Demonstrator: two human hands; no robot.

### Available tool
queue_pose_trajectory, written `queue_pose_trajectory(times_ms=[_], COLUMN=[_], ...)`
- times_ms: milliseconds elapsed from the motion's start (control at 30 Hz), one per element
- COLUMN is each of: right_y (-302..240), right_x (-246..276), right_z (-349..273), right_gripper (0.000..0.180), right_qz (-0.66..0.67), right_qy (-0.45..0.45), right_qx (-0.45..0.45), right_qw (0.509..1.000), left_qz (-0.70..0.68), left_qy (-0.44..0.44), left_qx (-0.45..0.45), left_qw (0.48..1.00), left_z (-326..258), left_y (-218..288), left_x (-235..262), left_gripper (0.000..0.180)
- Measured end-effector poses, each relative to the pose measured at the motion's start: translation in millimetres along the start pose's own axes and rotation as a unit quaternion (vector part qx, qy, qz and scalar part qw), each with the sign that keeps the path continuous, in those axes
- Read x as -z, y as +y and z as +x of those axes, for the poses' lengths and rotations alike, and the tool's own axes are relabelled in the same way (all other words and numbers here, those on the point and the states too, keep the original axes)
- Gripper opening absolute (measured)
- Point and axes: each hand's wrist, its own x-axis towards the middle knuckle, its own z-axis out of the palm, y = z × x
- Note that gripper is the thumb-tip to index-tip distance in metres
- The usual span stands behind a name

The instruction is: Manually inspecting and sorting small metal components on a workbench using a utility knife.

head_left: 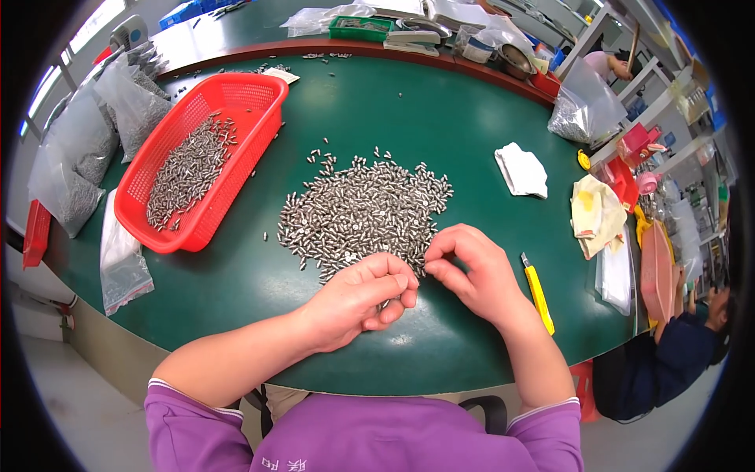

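Note:
A wide pile of small silvery metal parts (pixel 358 208), short and pointed, lies on the green tabletop. My left hand (pixel 358 299) is curled at the pile's near edge, and a few of the same parts show between its fingers. Just to its right, my right hand (pixel 472 267) has thumb and forefinger bent together at the pile's lower right edge. Whatever sits between those fingertips is too small or hidden to tell. To the left stands a red perforated plastic basket (pixel 263 102) with many more such parts in it.
A yellow utility knife (pixel 538 295) lies right of my right hand, its tip pointing away. Beyond it are a white cloth (pixel 521 170) and a yellowish cloth (pixel 596 214). Filled clear bags (pixel 79 157) line the left side. Another person (pixel 668 362) sits at the far right.

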Motion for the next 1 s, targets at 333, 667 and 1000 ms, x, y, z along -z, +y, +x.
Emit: queue_pose_trajectory(times_ms=[333, 667, 1000], right_y=[-8, -8, -4], right_x=[-11, -15, -1], right_z=[-6, -8, -1], right_gripper=[0.032, 0.032, 0.019], right_qz=[0.132, 0.179, 0.038], right_qy=[0.033, 0.04, 0.104], right_qx=[0.021, 0.013, 0.039], right_qw=[0.991, 0.983, 0.993], left_qz=[0.002, 0.033, 0.007], left_qy=[0.012, 0.026, 0.006], left_qx=[-0.001, 0.01, 0.013], left_qw=[1.0, 0.999, 1.0], left_z=[1, 0, -2], left_y=[0, 3, 2], left_x=[0, -6, -3], left_gripper=[0.013, 0.016, 0.013])
